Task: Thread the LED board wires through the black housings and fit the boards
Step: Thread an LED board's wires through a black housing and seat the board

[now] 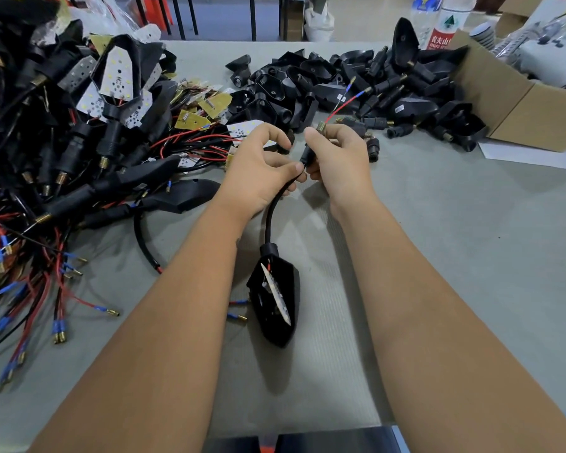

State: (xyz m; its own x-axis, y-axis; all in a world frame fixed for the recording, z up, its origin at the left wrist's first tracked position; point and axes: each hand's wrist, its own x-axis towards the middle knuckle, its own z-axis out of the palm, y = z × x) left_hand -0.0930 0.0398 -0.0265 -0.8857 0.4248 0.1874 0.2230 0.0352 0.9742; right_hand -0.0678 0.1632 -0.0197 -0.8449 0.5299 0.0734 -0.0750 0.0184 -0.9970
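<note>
a: from the head camera, what are your hands on?

b: your left hand (258, 168) has its fingers curled, pinching a black sleeved cable (273, 207) between thumb and forefinger. your right hand (335, 158) grips a small black stem piece (307, 155) with a brass spring end (321, 126) poking out above your fingers. a red wire (342, 107) with blue-collared tips rises from it toward the far pile.

a: and the housing you're working on?

b: it lies on the grey mat (438, 256) between your forearms, near you. the black housing (275, 297) is matte plastic, shield-shaped and pointed at the near end, with a round collar where the smooth, curved cable enters. the led board (275, 294) sits tilted inside it, a pale sliver seen nearly edge-on, with a bit of red wire at its top. two blue-sleeved brass terminals (237, 310) lie just beside its left edge.

a: what crowds you?

b: to your left, a tangled heap of finished units (79, 125): black shells, white dotted boards, brass springs, red and black leads with blue crimps. yellow-backed loose boards (196, 116) lie beyond your left hand. across the back, a pile of empty black housings (340, 83) spills from a cardboard box (517, 103) at your right. plastic bottles (435, 18) stand behind it.
</note>
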